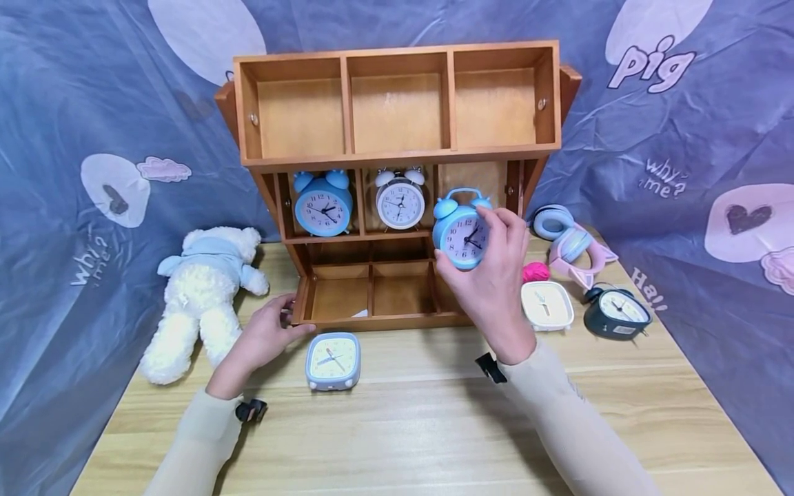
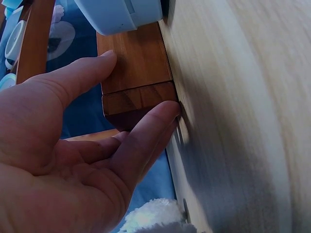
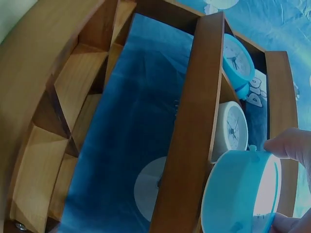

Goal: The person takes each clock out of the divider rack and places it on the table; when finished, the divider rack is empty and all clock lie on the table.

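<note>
Beige sleeves over wood table; blue cloth behind; right fingers pinch blue clock, left fingers grip shelf.

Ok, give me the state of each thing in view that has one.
Shelf, standing, left hand gripping its corner
Held blue clock, bells up in the right hand
Other blue clock, upright in the shelf
White round clock, upright in the shelf
Blue-grey square clock, on the table, face showing
White square clock, face showing
Dark green clock, face showing
Teddy bear, lying down
Headphones, on the table
</note>
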Motion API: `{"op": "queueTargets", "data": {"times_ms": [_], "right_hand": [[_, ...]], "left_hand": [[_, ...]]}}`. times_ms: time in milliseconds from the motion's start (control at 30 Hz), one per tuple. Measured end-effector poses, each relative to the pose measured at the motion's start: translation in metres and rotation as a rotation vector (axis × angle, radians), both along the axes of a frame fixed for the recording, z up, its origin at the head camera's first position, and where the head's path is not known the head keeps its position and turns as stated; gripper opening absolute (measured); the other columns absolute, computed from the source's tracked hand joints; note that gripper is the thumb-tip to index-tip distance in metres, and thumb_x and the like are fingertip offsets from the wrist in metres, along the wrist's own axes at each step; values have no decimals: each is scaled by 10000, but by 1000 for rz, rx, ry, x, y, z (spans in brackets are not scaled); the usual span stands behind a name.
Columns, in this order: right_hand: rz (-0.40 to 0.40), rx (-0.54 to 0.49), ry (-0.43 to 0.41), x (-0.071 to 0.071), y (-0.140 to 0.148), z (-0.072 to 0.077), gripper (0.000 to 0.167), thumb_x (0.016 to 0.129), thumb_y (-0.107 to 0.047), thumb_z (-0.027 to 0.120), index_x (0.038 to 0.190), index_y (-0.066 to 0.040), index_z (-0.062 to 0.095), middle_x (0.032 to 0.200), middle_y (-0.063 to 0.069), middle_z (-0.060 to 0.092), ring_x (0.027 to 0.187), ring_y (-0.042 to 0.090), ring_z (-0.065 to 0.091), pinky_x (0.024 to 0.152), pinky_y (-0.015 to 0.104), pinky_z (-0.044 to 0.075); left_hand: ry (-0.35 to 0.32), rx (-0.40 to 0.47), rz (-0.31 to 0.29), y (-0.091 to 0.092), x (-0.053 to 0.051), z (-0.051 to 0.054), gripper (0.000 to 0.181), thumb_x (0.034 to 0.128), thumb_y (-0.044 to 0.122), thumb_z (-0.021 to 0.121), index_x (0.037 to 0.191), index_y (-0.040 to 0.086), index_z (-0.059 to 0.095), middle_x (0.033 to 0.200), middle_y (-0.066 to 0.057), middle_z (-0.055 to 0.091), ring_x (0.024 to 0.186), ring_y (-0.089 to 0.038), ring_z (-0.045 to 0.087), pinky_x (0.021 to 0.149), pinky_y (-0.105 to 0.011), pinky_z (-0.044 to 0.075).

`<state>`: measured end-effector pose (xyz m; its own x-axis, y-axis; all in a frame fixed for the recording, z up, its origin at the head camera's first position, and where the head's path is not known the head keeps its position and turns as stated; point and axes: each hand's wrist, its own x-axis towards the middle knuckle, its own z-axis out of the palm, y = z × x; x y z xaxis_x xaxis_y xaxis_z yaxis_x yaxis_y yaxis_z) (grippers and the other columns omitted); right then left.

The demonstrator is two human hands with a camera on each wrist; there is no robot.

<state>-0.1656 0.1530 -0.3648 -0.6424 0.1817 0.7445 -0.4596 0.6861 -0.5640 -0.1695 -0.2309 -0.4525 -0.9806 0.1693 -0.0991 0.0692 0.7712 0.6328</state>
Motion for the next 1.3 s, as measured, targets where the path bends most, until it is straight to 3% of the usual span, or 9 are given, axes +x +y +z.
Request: {"op": "queueTargets", "data": {"times_ms": [433,733,933,1300], "right_hand": [[41,29,-112,22,-11,-14,819,810,-280,939,1492,12,593,1446,279,514,1386,466,468,1109,563,491],[81,69,-145,35,-18,-27,825,777,-268,948,1472,17,607,1418,276,539,1296,482,485,1042,569,464],[104,86,-218,46,-22,-35,833,770,-284,950,1473,7,610,1436,258,539,1282,460,488,999,553,519],[122,126,-293,57,-27,-49,836,752,-299,965,1467,-18,634,1440,245,551,1291,448,524,971,546,556]], "left_hand": [[-5,4,2,0,0,0,848,1025,372,845,1647,-51,455,1449,-280,688,1258,-410,707,1023,-561,606],[-2,8,2,1,0,0,846,1024,363,847,1644,-60,457,1456,-283,683,1258,-410,706,1022,-559,609],[3,4,0,1,0,0,837,1021,355,850,1637,-61,465,1448,-282,687,1250,-408,710,1020,-558,611],[3,5,-2,0,0,-2,847,1023,356,849,1643,-65,456,1453,-281,685,1253,-405,709,1027,-564,608]]}}
